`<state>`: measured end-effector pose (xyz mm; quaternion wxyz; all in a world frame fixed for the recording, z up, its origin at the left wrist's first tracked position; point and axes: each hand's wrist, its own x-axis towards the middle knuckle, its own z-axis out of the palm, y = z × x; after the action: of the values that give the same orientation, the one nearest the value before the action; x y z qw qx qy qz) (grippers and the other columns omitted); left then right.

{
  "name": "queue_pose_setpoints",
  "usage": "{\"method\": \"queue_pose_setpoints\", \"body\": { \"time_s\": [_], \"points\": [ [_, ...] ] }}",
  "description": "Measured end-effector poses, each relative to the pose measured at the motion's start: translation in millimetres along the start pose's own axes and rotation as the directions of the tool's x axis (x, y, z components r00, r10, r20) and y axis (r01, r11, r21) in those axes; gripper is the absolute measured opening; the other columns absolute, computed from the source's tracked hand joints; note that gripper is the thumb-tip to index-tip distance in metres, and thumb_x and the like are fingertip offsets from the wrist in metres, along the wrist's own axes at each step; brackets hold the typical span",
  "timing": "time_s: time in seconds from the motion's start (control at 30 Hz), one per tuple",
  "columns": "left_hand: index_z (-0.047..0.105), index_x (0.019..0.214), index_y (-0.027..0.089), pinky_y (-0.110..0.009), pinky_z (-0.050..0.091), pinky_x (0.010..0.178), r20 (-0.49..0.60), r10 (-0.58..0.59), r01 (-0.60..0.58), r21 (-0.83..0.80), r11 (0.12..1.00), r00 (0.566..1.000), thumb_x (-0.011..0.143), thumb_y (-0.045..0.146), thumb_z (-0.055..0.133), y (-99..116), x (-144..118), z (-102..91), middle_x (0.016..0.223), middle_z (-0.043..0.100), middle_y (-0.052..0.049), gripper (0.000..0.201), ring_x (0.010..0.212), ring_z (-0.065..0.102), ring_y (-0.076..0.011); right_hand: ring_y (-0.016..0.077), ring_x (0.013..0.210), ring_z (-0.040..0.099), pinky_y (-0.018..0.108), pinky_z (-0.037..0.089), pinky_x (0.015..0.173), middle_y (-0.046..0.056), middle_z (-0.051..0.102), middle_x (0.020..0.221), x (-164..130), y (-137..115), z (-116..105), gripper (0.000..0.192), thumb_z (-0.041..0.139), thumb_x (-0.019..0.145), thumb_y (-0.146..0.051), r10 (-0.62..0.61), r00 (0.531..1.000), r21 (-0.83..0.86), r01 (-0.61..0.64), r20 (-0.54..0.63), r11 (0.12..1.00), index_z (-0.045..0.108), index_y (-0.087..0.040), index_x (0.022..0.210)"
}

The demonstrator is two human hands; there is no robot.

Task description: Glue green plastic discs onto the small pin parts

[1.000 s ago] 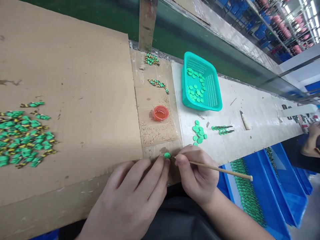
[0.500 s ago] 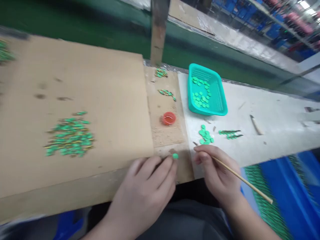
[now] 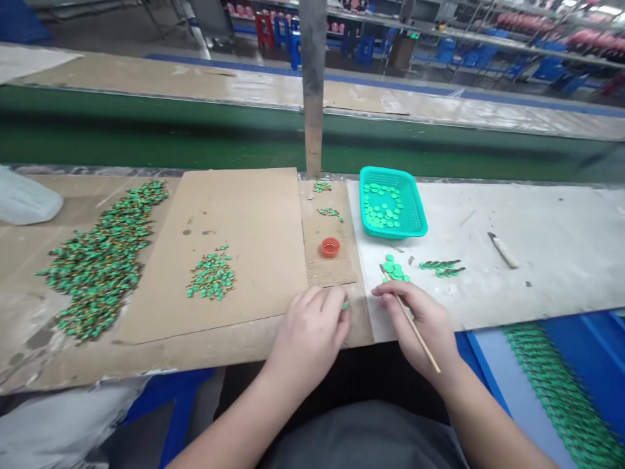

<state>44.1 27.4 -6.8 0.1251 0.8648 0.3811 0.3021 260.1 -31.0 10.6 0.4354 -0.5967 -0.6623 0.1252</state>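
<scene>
My left hand (image 3: 315,322) is closed by the table's front edge, fingertips pinching a small green disc (image 3: 345,305), mostly hidden by the fingers. In my right hand (image 3: 422,319) is a thin wooden-handled brush (image 3: 415,329), held like a pen. Its dark tip points up and left, beside a small heap of loose green discs (image 3: 398,268). A small red cup (image 3: 330,247) stands on the cardboard beyond my left hand. To the right of the heap lie several green discs in short rows with dark ends (image 3: 442,268).
A turquoise basket (image 3: 418,225) holds more green discs. Green-and-gold pieces form a small pile (image 3: 212,275) on cardboard and a large pile (image 3: 105,260) at left. A knife-like tool (image 3: 502,251) lies right. An upright post (image 3: 313,85) rises behind. Blue trays (image 3: 586,345) sit lower right.
The view has tilted up and swung left, bringing the large pile into sight. The disc is now more covered by my left fingers. The brush handle points more steeply down toward me.
</scene>
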Motion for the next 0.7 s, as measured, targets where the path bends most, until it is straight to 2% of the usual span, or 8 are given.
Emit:
{"method": "queue_pose_setpoints", "body": {
  "time_s": [0.13, 0.23, 0.33, 0.4, 0.47, 0.57, 0.63, 0.7],
  "points": [
    [0.061, 0.110, 0.022, -0.038, 0.057, 0.081, 0.053, 0.046, -0.041, -0.082, 0.996, 0.998, 0.105, 0.015, 0.060, -7, -1, -8.1, 0.097, 0.070, -0.004, 0.009, 0.090, 0.070, -0.0237, 0.0243, 0.117, 0.083, 0.044, 0.069, 0.109, 0.010, 0.084, 0.133, 4, -2, -14, 0.042, 0.048, 0.114, -0.018, -0.066, 0.988, 0.052, 0.059, 0.141, 0.997, 0.069, -0.024, 0.150],
    [0.064, 0.119, 0.022, -0.037, 0.061, 0.089, 0.061, 0.041, -0.035, -0.094, 0.995, 0.997, 0.105, 0.018, 0.062, -1, -11, -17.4, 0.104, 0.075, -0.006, 0.015, 0.098, 0.074, -0.0227, 0.0240, 0.112, 0.085, 0.044, 0.069, 0.108, 0.010, 0.082, 0.140, 2, -2, -25, 0.046, 0.054, 0.115, -0.024, -0.039, 0.986, 0.032, 0.034, 0.162, 0.999, 0.065, -0.027, 0.159],
    [0.068, 0.117, 0.023, -0.032, 0.062, 0.089, 0.038, -0.040, 0.041, -0.045, 0.998, 0.999, 0.109, 0.027, 0.060, -11, -23, -32.6, 0.104, 0.077, -0.006, 0.012, 0.097, 0.075, -0.0196, 0.0258, 0.109, 0.086, 0.038, 0.071, 0.098, 0.007, 0.086, 0.122, -1, 3, -23, 0.023, 0.065, 0.111, -0.031, 0.018, 0.999, 0.055, -0.020, 0.028, 0.998, 0.077, -0.030, 0.131],
    [0.071, 0.114, 0.022, -0.032, 0.061, 0.084, -0.022, -0.178, 0.179, 0.034, 0.983, 0.984, 0.111, 0.033, 0.055, -35, -26, -53.4, 0.099, 0.077, -0.006, 0.019, 0.088, 0.074, -0.0196, 0.0262, 0.106, 0.087, 0.035, 0.072, 0.089, 0.005, 0.087, 0.110, -3, 5, -18, 0.004, 0.070, 0.108, -0.033, 0.080, 0.994, 0.146, -0.069, -0.068, 0.987, 0.071, -0.029, 0.109],
    [0.073, 0.115, 0.020, -0.033, 0.059, 0.079, -0.111, -0.353, 0.366, 0.125, 0.922, 0.929, 0.109, 0.033, 0.054, -73, -23, -84.9, 0.097, 0.077, -0.006, 0.024, 0.080, 0.071, -0.0199, 0.0260, 0.098, 0.089, 0.034, 0.071, 0.085, 0.003, 0.087, 0.100, -5, 6, -14, 0.014, 0.074, 0.106, -0.036, 0.104, 0.986, 0.179, -0.080, -0.130, 0.981, 0.062, -0.030, 0.108],
    [0.077, 0.103, 0.020, -0.035, 0.057, 0.083, -0.176, -0.554, 0.581, 0.260, 0.771, 0.814, 0.102, 0.033, 0.064, -138, -4, -145.3, 0.098, 0.078, -0.006, 0.018, 0.080, 0.069, -0.0216, 0.0267, 0.091, 0.089, 0.038, 0.071, 0.087, 0.002, 0.089, 0.099, -6, 7, -13, 0.016, 0.071, 0.108, -0.041, 0.002, 0.995, 0.039, 0.002, -0.101, 0.999, 0.067, -0.030, 0.119],
    [0.076, 0.103, 0.018, -0.039, 0.058, 0.087, -0.199, -0.655, 0.678, 0.343, 0.650, 0.729, 0.104, 0.032, 0.066, -175, 13, -184.5, 0.098, 0.076, -0.006, 0.017, 0.081, 0.069, -0.0225, 0.0265, 0.092, 0.088, 0.037, 0.071, 0.086, 0.003, 0.089, 0.104, -5, 8, -14, 0.015, 0.066, 0.110, -0.041, -0.093, 0.994, -0.030, 0.091, -0.052, 0.995, 0.074, -0.029, 0.115],
    [0.074, 0.106, 0.016, -0.042, 0.061, 0.094, -0.180, -0.721, 0.717, 0.412, 0.562, 0.669, 0.107, 0.036, 0.071, -202, 30, -213.7, 0.100, 0.074, -0.006, 0.021, 0.089, 0.070, -0.0218, 0.0255, 0.089, 0.088, 0.036, 0.071, 0.084, 0.003, 0.088, 0.103, -3, 8, -15, 0.016, 0.065, 0.111, -0.039, -0.166, 0.985, -0.034, 0.165, -0.042, 0.986, 0.077, -0.029, 0.107]
  ]
}}
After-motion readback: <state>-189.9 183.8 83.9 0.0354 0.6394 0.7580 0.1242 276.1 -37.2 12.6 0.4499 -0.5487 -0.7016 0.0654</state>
